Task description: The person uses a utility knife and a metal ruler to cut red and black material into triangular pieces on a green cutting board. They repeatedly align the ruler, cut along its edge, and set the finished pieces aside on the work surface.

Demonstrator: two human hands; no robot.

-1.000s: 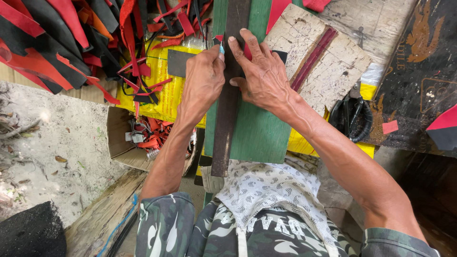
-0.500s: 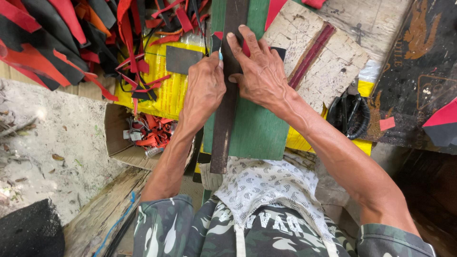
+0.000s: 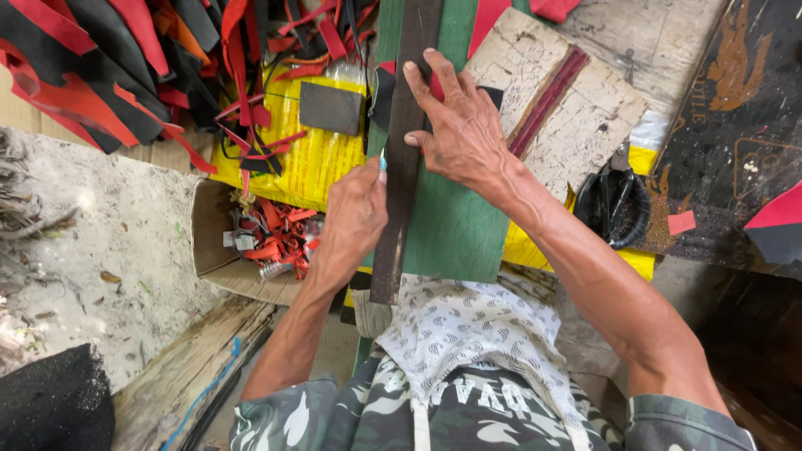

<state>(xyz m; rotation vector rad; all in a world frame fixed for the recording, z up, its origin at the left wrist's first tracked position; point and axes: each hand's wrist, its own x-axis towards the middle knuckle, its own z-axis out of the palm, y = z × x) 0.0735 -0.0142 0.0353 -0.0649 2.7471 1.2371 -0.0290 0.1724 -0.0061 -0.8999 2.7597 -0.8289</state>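
Observation:
A long dark metal straightedge lies lengthwise on a green board that rests over my lap. My right hand lies flat on it, fingers spread, pressing it down over a piece of black and red sheet material. My left hand is closed around a small cutting tool with a light blue tip, held against the left edge of the straightedge. A patterned white cloth covers my knees below the board.
A heap of red and black strips lies at the upper left on a yellow sheet. A cardboard box holds red scraps. A worn white board and a black coiled item lie to the right.
My left hand has drawn the cutting tool toward me along the left edge of the straightedge. My right hand has kept pressing the straightedge in the same place.

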